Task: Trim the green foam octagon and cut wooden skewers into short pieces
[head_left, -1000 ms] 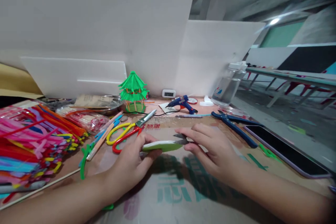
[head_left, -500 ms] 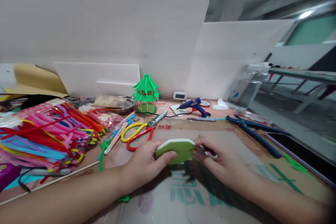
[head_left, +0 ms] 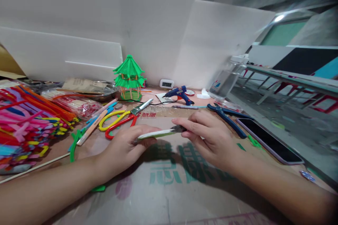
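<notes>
My left hand [head_left: 124, 146] grips a small flat board piece [head_left: 155, 134], green on one face with a white edge, now seen nearly edge-on. The thumb lies below it and the fingers are on the far side. Pinched in my right hand [head_left: 212, 139] is a small dark, metal-looking piece [head_left: 177, 129], which meets the board's right end; its exact kind is unclear. Beyond my left hand lie scissors [head_left: 119, 123] with yellow and red handles. Further back stands a green-roofed model pavilion [head_left: 130, 77].
Pipe cleaners [head_left: 29, 123] heap up on the left. At the back are a blue glue gun [head_left: 179, 95], a small digital clock [head_left: 167, 83] and a water bottle [head_left: 224, 79]. Dark-blue pliers [head_left: 229, 123] and a phone [head_left: 269, 140] lie to the right. White boards [head_left: 158, 24] stand behind.
The board piece has turned from showing its green face to nearly edge-on. My right hand has shifted slightly, the dark piece now at the board's edge. The whole view has swung right and down.
</notes>
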`<state>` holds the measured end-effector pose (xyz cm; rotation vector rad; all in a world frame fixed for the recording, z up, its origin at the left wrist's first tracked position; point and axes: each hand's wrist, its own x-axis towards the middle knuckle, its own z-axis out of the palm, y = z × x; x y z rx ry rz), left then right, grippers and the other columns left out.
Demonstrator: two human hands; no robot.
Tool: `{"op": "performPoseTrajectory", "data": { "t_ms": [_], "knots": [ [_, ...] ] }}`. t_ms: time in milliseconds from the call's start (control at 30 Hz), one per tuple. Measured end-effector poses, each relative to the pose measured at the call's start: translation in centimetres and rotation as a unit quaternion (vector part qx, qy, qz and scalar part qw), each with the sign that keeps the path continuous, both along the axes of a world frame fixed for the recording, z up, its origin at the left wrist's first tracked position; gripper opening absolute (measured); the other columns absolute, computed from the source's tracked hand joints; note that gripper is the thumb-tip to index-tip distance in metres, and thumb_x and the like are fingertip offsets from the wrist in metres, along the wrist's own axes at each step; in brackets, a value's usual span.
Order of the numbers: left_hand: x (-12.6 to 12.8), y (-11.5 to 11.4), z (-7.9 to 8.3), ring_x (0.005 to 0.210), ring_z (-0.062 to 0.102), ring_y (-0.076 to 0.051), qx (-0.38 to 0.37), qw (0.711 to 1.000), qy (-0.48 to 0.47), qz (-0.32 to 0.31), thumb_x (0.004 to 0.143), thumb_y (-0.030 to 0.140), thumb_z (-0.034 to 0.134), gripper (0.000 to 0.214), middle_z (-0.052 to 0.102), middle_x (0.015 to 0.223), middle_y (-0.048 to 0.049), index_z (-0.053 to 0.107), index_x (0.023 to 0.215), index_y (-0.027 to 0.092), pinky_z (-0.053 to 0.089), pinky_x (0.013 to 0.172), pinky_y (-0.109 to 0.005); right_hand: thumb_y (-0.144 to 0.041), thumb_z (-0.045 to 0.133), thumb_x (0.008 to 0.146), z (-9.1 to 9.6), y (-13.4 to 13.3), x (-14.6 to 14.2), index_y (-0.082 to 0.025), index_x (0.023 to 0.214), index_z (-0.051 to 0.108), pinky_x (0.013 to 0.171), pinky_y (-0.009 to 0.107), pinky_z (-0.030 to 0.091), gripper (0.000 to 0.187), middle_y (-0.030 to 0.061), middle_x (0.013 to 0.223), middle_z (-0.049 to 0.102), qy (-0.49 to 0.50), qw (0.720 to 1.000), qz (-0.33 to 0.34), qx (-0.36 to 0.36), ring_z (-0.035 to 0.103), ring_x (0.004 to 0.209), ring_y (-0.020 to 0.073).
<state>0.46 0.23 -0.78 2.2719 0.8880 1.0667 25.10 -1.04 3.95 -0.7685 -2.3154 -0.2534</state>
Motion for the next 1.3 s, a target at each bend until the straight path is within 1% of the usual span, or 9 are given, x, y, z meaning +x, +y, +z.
{"op": "performPoseTrajectory", "data": {
  "t_ms": [167, 300, 433, 567, 733, 867, 1000, 1200, 1300],
  "knots": [
    [0.06, 0.13, 0.01, 0.089, 0.066, -0.016, 0.004, 1.0, -0.003, 0.005, 0.089, 0.019, 0.053, 0.02, 0.072, 0.096, -0.0025, 0.067, 0.103, 0.021, 0.052, 0.081, -0.025, -0.021, 0.051, 0.093, -0.13, -0.1, 0.03, -0.017, 0.119, 0.062, 0.061, 0.03, 0.037, 0.028, 0.0046, 0.078, 0.057, -0.018, 1.0, -0.005, 0.011, 0.049, 0.07, 0.0157],
    [0.0, 0.15, -0.05, 0.09, 0.066, -0.016, 0.01, 1.0, 0.008, -0.002, 0.089, 0.017, 0.052, 0.022, 0.071, 0.097, -0.0022, 0.066, 0.105, 0.021, 0.051, 0.081, -0.025, -0.019, 0.053, 0.092, -0.28, -0.14, 0.09, -0.016, 0.117, 0.064, 0.062, 0.03, 0.036, 0.027, 0.0042, 0.076, 0.056, -0.025, 0.999, -0.012, 0.019, 0.047, 0.07, 0.0155],
    [-0.09, 0.17, -0.22, 0.085, 0.065, -0.015, 0.019, 1.0, 0.015, 0.001, 0.089, 0.017, 0.052, 0.021, 0.07, 0.092, -0.0013, 0.066, 0.104, 0.021, 0.051, 0.077, -0.024, -0.017, 0.053, 0.091, -0.27, -0.13, -0.01, -0.015, 0.115, 0.065, 0.062, 0.03, 0.036, 0.026, 0.0041, 0.076, 0.056, -0.031, 0.999, -0.009, 0.023, 0.047, 0.069, 0.0153],
    [-0.09, 0.25, -0.33, 0.082, 0.065, -0.015, 0.026, 0.999, 0.018, 0.005, 0.089, 0.016, 0.051, 0.021, 0.07, 0.088, -0.0007, 0.066, 0.102, 0.021, 0.051, 0.074, -0.023, -0.017, 0.052, 0.092, -0.37, 0.0, -0.05, -0.014, 0.117, 0.064, 0.061, 0.029, 0.036, 0.027, 0.004, 0.076, 0.057, -0.033, 0.999, -0.006, 0.013, 0.046, 0.069, 0.0151],
    [-0.07, 0.14, -0.31, 0.084, 0.065, -0.014, 0.028, 0.999, 0.015, -0.002, 0.089, 0.016, 0.051, 0.021, 0.071, 0.092, -0.0007, 0.066, 0.104, 0.021, 0.051, 0.076, -0.022, -0.014, 0.052, 0.092, -0.54, 0.22, -0.03, -0.015, 0.113, 0.066, 0.06, 0.029, 0.035, 0.026, 0.0036, 0.075, 0.057, -0.024, 1.0, 0.004, 0.014, 0.047, 0.068, 0.0145],
    [-0.04, 0.15, -0.38, 0.083, 0.065, -0.014, 0.033, 0.999, 0.008, 0.007, 0.089, 0.017, 0.053, 0.018, 0.071, 0.092, 0.0001, 0.066, 0.101, 0.021, 0.051, 0.076, -0.022, -0.017, 0.051, 0.093, -0.37, 0.28, -0.02, -0.013, 0.115, 0.065, 0.061, 0.028, 0.037, 0.026, 0.0041, 0.076, 0.056, -0.001, 1.0, 0.007, -0.016, 0.048, 0.069, 0.0146],
    [0.02, 0.29, -0.6, 0.084, 0.066, -0.015, 0.031, 0.999, -0.002, 0.013, 0.089, 0.018, 0.053, 0.02, 0.072, 0.094, -0.0002, 0.066, 0.104, 0.022, 0.051, 0.078, -0.024, -0.02, 0.051, 0.094, -0.18, 0.18, 0.07, -0.011, 0.118, 0.062, 0.064, 0.028, 0.04, 0.028, 0.0044, 0.079, 0.056, 0.031, 0.999, -0.006, -0.045, 0.049, 0.071, 0.0146],
    [0.07, 0.51, -0.78, 0.093, 0.065, -0.014, 0.007, 1.0, -0.007, -0.008, 0.092, 0.019, 0.051, 0.023, 0.072, 0.103, -0.0003, 0.064, 0.11, 0.023, 0.05, 0.083, -0.025, -0.021, 0.05, 0.094, -0.41, -0.2, -0.15, -0.014, 0.129, 0.054, 0.061, 0.029, 0.036, 0.036, 0.0042, 0.081, 0.054, -0.037, 0.999, -0.019, 0.006, 0.047, 0.071, 0.016],
    [0.06, 0.52, -0.78, 0.095, 0.065, -0.013, 0.011, 1.0, -0.002, -0.017, 0.091, 0.017, 0.051, 0.024, 0.071, 0.105, 0.0, 0.064, 0.111, 0.023, 0.05, 0.085, -0.024, -0.018, 0.049, 0.094, -0.52, -0.35, -0.44, -0.014, 0.13, 0.053, 0.061, 0.029, 0.035, 0.037, 0.0039, 0.08, 0.055, -0.039, 0.999, -0.021, 0.016, 0.048, 0.071, 0.0159]
  ]
}}
